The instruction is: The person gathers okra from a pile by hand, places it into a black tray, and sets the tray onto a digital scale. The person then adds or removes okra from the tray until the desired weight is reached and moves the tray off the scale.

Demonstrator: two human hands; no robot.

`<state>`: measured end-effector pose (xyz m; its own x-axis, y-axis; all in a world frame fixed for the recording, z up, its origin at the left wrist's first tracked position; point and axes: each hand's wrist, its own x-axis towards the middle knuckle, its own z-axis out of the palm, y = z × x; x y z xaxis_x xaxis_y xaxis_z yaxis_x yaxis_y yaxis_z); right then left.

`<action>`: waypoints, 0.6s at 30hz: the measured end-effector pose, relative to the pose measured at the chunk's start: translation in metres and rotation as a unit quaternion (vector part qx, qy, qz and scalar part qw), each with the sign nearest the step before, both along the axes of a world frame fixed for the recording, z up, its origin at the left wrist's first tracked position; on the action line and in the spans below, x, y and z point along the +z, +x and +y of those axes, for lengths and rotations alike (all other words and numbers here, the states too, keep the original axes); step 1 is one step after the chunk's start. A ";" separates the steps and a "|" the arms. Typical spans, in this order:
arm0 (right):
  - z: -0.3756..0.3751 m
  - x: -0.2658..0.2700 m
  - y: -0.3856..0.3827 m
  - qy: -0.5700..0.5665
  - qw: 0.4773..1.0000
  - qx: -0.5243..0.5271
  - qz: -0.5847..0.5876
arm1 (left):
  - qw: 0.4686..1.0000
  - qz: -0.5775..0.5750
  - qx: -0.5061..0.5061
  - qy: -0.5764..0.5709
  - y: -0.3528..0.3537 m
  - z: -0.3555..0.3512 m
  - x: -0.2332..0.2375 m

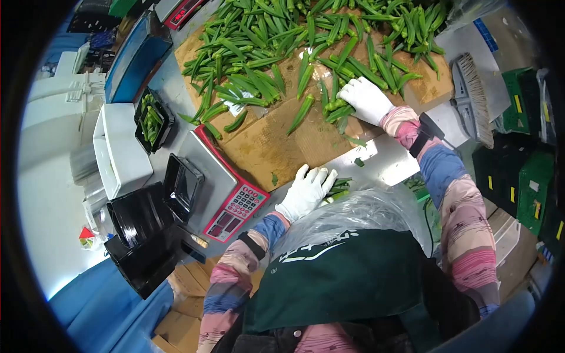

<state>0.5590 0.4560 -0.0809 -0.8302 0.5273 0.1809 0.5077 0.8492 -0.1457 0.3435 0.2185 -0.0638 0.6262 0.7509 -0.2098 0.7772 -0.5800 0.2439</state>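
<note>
The gloved right hand [366,99] is far out on the cardboard [276,147], at the near edge of the heap of okra [265,35]. Its fingers curl down over a few pods [336,112], but their tips are hidden, so I cannot tell if they grip. The left hand [306,191] lies at the near edge of the counter [385,162], just right of the scale [226,194]. Its fingers are nearly straight and close together, laid flat on a small bunch of okra [339,187]. The gathering would likely go best by drawing pods lengthwise, tips aligned, without squeezing, since they bruise easily.
</note>
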 end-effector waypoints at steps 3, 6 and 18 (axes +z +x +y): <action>0.002 0.014 0.016 -0.070 0.992 -0.088 0.051 | 0.999 -0.007 -0.043 0.027 0.005 0.007 0.000; 0.021 0.010 0.046 -0.095 0.920 -0.358 0.129 | 0.998 -0.005 -0.062 0.020 0.015 0.005 -0.009; 0.048 -0.045 0.123 -0.282 0.724 -0.622 0.097 | 0.962 -0.138 0.220 -0.084 0.009 0.059 -0.001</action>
<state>0.6818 0.5042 -0.1259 0.3629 0.8804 -0.3053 0.7519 -0.4701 -0.4621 0.3521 0.2776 -0.0651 0.3041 0.9264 -0.2223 0.8311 -0.1439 0.5371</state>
